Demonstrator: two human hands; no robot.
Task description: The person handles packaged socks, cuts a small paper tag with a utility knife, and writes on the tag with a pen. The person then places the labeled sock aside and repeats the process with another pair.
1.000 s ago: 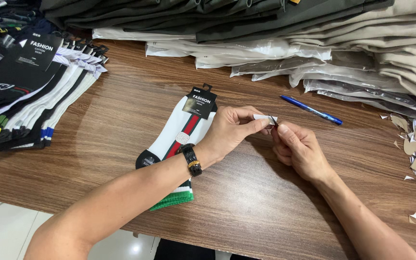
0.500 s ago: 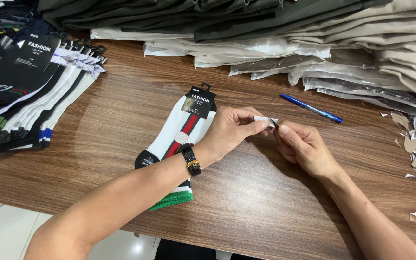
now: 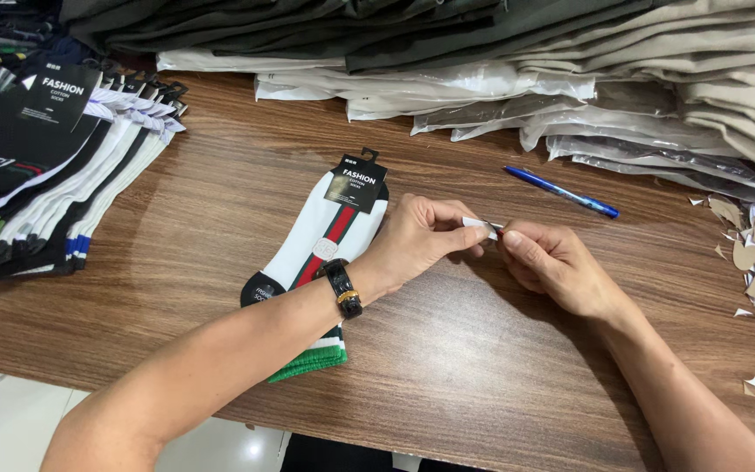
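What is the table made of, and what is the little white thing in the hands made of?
The brown table looks like wood or wood-look laminate: streaky grain, slight sheen. The small white slip, pinched between left hand and right hand, looks like thin paper, maybe a sticker.

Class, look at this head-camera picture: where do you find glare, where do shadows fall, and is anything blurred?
Head view: glare on the plastic-wrapped garments at the back; a bright reflection on the floor below the table edge; soft shadows under the left hand and right hand; the small white sticker they pinch looks slightly soft.
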